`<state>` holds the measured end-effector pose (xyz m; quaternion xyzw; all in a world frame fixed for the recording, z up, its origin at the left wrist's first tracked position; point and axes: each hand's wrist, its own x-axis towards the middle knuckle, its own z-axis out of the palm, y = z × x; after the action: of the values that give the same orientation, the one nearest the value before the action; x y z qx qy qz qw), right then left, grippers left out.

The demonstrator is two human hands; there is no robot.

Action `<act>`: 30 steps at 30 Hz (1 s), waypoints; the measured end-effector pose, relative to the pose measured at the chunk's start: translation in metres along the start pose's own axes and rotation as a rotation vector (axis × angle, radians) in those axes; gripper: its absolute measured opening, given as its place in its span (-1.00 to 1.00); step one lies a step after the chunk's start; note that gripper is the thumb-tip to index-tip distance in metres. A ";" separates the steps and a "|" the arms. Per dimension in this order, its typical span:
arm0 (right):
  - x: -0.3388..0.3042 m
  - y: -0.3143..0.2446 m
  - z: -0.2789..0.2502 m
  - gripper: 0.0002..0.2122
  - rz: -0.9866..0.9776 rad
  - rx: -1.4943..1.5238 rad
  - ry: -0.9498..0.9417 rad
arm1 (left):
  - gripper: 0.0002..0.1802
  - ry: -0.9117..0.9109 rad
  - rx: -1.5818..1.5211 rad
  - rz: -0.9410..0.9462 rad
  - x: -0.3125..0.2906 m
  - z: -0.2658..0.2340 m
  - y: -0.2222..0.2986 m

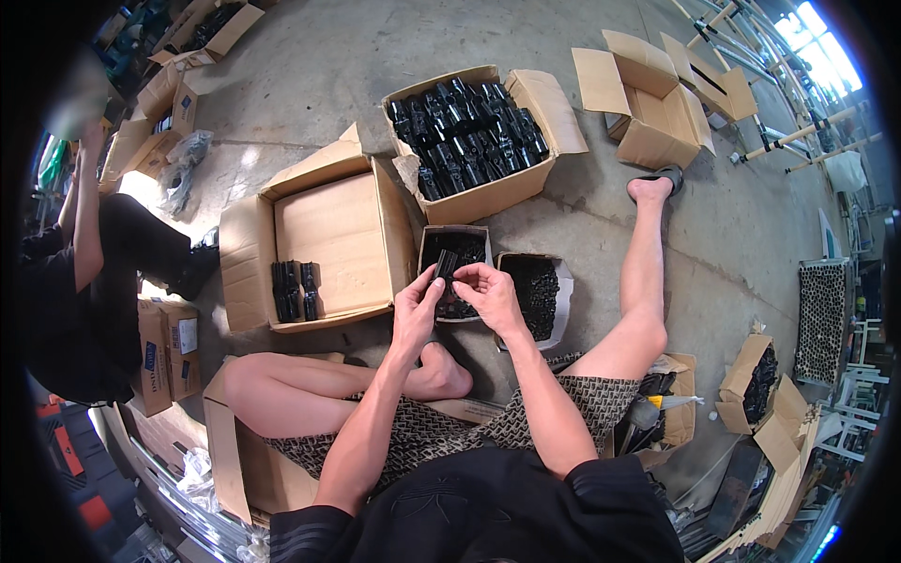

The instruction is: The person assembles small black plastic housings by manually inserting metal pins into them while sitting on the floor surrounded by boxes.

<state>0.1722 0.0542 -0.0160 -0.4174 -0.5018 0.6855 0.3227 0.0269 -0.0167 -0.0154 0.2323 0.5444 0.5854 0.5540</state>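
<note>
One head view looks steeply down from above the wearer's black shirt [469, 521], which fills six o'clock and lies nearest the lens. It faces forward, upright and unmirrored, its centre falling close to the left hand [416, 311] and right hand [492, 296]; the forearms [366, 427] rise toward them from seven and five. The fisheye is wide enough to take in another person [75, 314] at nine, a patterned panel [824, 319] at three and, much farther off, a bright window [818, 45] at two. Straight edges bow toward the dark rim.
</note>
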 end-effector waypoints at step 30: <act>-0.007 0.001 0.030 -0.82 0.003 -0.071 0.167 | -0.55 0.129 0.203 0.142 0.001 -0.001 -0.007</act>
<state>0.1485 0.0357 -0.0110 -0.4853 -0.4963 0.6305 0.3473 0.0281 -0.0182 -0.0221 0.2870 0.6173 0.5788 0.4489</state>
